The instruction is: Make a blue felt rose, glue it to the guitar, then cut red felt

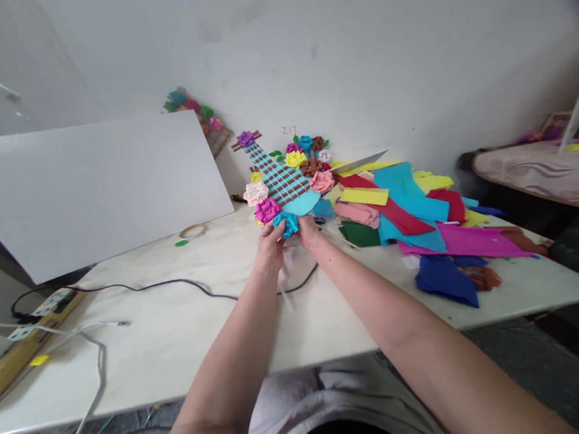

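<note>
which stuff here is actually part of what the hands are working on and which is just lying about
In hand:
- left hand and right hand, both on the blue crumpled paper flower
- woven blue-and-brown paper cone with paper flowers
- pile of coloured paper sheets

Lying about:
- small tape ring
- black cable
- yellow power strip
- large white board

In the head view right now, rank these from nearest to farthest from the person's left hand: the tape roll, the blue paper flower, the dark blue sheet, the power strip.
1. blue paper flower: held at the left hand fingertips.
2. tape roll: on the table, to the left.
3. dark blue sheet: right, near the table edge.
4. power strip: far left.
</note>
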Available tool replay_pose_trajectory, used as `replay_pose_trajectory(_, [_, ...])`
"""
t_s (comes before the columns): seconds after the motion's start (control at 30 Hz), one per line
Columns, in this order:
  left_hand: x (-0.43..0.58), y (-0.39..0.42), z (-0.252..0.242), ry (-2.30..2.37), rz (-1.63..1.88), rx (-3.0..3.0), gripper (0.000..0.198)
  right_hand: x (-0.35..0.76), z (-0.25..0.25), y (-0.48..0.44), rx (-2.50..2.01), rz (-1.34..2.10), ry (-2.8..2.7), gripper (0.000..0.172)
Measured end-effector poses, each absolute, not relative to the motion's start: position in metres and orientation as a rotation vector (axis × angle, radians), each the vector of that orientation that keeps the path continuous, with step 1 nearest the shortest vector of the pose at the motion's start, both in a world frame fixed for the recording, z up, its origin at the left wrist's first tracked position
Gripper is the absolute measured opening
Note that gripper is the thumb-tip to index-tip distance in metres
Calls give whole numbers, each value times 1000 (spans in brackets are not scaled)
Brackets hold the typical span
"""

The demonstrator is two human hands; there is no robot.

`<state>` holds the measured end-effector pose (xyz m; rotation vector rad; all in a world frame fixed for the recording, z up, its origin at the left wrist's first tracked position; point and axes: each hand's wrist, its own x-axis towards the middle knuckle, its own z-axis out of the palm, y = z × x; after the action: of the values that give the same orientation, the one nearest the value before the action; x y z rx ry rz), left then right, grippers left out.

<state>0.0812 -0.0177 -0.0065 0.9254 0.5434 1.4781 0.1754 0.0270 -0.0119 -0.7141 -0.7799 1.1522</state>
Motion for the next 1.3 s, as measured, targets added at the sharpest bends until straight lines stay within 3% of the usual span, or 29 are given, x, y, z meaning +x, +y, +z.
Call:
replay_pose_trajectory(0.7, [60, -11, 3, 467, 1544, 735, 26, 185, -11, 20, -734, 1246, -922, 24])
replay_pose_trajectory(1.3, [47, -5, 6, 403, 1578, 584, 19, 177, 2, 7, -767, 1234, -1017, 23])
